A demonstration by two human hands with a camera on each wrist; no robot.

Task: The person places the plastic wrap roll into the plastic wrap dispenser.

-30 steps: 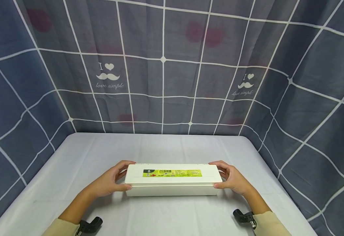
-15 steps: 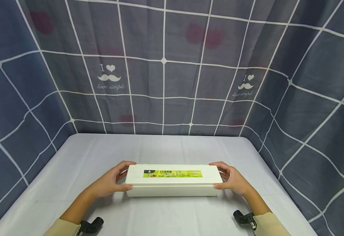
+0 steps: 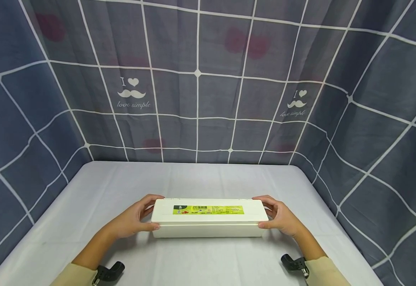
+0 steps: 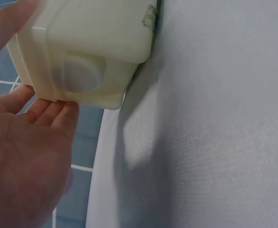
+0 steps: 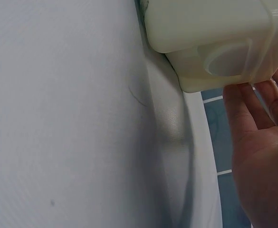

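Observation:
A long cream-white cling film box with a green and yellow label on its lid lies lengthwise across the table. Its lid is down, so the inside is hidden. My left hand grips the left end, thumb at the front and fingers round the back corner. At the right end, my right hand holds the box the same way. Each wrist view shows an end wall of the cling film box with a round recess, and fingertips touching its far side.
A white cloth covers the table. Behind it and along both sides hangs a blue-grey curtain with white grid lines. Black curved pieces sit at both wrists, by the beige sleeves.

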